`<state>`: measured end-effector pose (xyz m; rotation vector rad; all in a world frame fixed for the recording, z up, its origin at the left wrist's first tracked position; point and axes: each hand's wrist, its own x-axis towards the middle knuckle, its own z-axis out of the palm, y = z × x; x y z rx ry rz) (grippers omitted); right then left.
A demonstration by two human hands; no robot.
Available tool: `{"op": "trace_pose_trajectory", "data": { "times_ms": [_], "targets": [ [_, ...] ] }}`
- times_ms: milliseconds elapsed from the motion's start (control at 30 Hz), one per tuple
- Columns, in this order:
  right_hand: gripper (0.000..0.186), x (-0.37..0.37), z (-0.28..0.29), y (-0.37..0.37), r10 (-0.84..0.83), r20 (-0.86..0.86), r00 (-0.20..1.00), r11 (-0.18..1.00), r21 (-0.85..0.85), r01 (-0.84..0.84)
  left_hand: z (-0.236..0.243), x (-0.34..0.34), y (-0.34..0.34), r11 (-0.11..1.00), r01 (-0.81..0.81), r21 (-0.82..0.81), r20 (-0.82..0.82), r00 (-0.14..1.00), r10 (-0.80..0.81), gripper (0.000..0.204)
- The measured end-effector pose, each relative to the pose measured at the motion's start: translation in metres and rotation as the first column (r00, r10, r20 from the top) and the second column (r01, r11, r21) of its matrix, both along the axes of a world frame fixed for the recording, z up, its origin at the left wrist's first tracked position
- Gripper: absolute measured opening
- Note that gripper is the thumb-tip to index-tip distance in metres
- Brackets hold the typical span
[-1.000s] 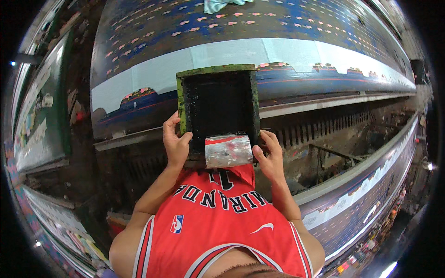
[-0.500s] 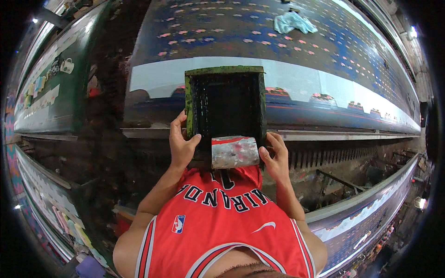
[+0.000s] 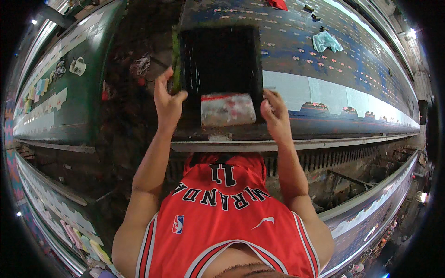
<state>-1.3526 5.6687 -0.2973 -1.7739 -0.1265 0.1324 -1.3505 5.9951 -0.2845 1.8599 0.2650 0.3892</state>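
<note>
My left hand (image 3: 168, 103) grips the left side of a black-coated open box or tray (image 3: 220, 58) with a green-smeared edge. My right hand (image 3: 274, 112) holds its right side near the lower corner. A curved metal sheet (image 3: 227, 110), silvery with red marks, lies across the near end of the box. The box is over the near left part of a long, dark printing table (image 3: 352, 127) with white strips and rows of small pink shapes. The box hides the table beneath it, and its inside is slightly blurred.
A green table (image 3: 88, 113) at left carries a white mug (image 3: 78, 66) and paper pieces. Between the tables lies a dark gap with rags (image 3: 140, 65). A pale blue cloth (image 3: 327, 42) and red cloth (image 3: 277, 3) lie farther back. A metal rail (image 3: 333, 142) borders a trough below.
Both hands have carried the box away from my body, upward in the picture and over the table. The view has shifted, showing more of the left gap and the red cloth.
</note>
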Motion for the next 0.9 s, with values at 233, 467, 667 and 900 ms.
{"op": "trace_pose_trajectory", "data": {
  "times_ms": [233,467,667,900],
  "targets": [
    [0.056,0.05,0.026,0.025,-0.076,0.064,0.995,0.994,0.078,0.071,0.01,0.056,0.007,0.998,0.037,-0.045,0.197,0.98,-0.027,0.071],
    [0.06,0.056,0.024,0.019,-0.064,0.061,0.996,0.997,0.055,0.06,-0.001,0.068,0.006,0.998,0.049,-0.027,0.212,0.976,-0.043,0.07],
    [0.06,0.045,0.012,0.014,-0.068,0.007,0.998,0.996,0.049,0.068,-0.011,0.061,0.003,0.995,0.086,-0.046,0.167,0.983,-0.077,0.071],
    [0.058,-0.018,-0.035,0.01,-0.053,-0.195,0.979,0.996,0.054,0.065,-0.058,-0.003,-0.002,0.986,0.058,-0.156,0.008,0.998,-0.058,0.07]
  ]
}}
